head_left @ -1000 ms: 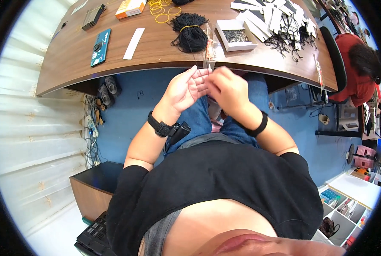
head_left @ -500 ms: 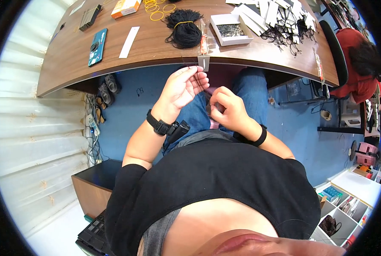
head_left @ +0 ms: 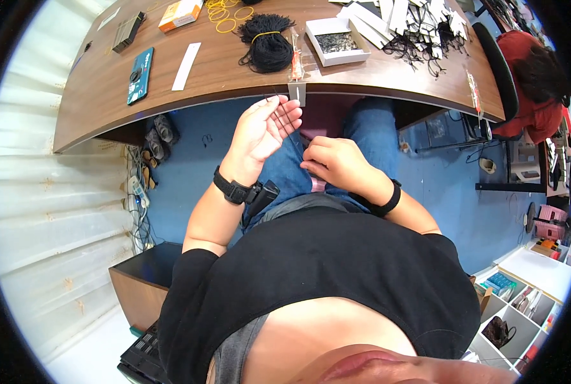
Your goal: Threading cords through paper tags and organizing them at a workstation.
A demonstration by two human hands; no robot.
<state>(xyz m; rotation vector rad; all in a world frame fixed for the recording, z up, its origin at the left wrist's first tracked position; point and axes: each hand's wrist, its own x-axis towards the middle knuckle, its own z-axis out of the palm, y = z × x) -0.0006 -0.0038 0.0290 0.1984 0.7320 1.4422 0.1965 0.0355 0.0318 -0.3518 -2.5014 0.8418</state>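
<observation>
My left hand (head_left: 260, 134) is raised just before the desk's front edge, palm up, thumb and index finger pinched together. Thin black cord (head_left: 283, 121) runs across its fingers and pokes out above the fingertips. Lower and to the right, my right hand (head_left: 340, 163) hangs over my lap with its back upward and fingers curled; whatever lies in them is hidden. On the desk beyond, a bundle of black cords (head_left: 266, 54) is tied with a yellow band. Beside it stands an open white box (head_left: 336, 43) of small dark pieces.
White tags with black strings (head_left: 420, 32) are heaped at the desk's back right. Left on the desk (head_left: 221, 80) lie a white strip (head_left: 186, 66), a teal case (head_left: 140, 75), an orange-white box (head_left: 180, 15) and yellow bands (head_left: 224, 16). A person in red (head_left: 522, 83) sits at right.
My right hand has turned from a raised pinch to back-up with fingers lowered, shifting slightly left. The left hand keeps its pinch on the cord. The whole view has shifted a little.
</observation>
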